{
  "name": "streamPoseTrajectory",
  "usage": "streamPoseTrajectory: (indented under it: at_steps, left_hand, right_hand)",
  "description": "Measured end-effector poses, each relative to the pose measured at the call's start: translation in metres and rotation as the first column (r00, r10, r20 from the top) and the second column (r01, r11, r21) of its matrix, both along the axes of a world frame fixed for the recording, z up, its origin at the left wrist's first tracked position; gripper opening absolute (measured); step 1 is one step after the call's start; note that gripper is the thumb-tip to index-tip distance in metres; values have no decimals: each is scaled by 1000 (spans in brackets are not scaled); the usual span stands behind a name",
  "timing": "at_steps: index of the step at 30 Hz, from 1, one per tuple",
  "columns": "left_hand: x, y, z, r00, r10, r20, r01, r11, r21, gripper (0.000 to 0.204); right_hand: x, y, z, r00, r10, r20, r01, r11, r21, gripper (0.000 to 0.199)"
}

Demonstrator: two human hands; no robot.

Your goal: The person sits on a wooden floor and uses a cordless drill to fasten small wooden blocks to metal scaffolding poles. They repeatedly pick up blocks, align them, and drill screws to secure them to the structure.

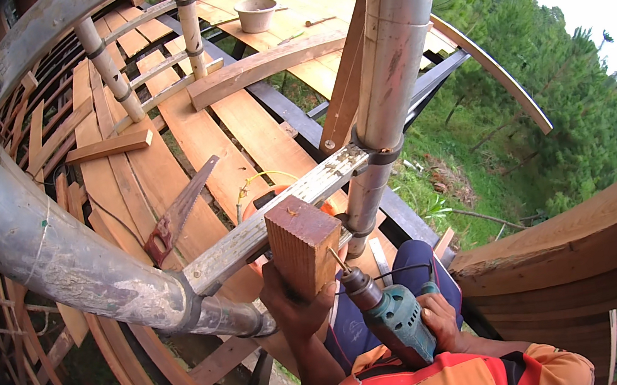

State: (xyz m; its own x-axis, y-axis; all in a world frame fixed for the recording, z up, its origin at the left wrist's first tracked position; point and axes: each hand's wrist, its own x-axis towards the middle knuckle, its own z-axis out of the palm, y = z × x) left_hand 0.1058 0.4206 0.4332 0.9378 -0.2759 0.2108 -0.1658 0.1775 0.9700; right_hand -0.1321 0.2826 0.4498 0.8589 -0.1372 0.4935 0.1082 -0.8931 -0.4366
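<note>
Two hands at work, high on a scaffold. Left hand (296, 303) wraps its fingers tight round a wooden block (301, 244), held upright against a grey plank (273, 217) lashed between metal poles. Right hand (441, 321) grips a green drill (393, 314), fingers closed round its handle; the bit touches the block's right face. Handsaw (180, 209) lies on boards to the left; bucket (255, 14) well beyond.

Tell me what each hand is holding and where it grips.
The left hand grips the wooden block at its lower end. The right hand holds the green power drill by its rear body, bit against the block.
</note>
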Motion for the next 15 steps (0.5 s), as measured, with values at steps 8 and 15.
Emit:
streamPoseTrajectory:
  at_steps: [8, 15]
  left_hand:
    - [2, 1, -4, 999, 1, 49, -2, 1000, 16, 84]
    - [2, 1, -9, 997, 22, 70, -24, 999, 31, 86]
  right_hand:
    - [3, 1, -1, 1000, -15, 9, 15, 999, -44, 72]
    - [5, -1, 0, 1000, -1, 4, 1, 999, -42, 74]
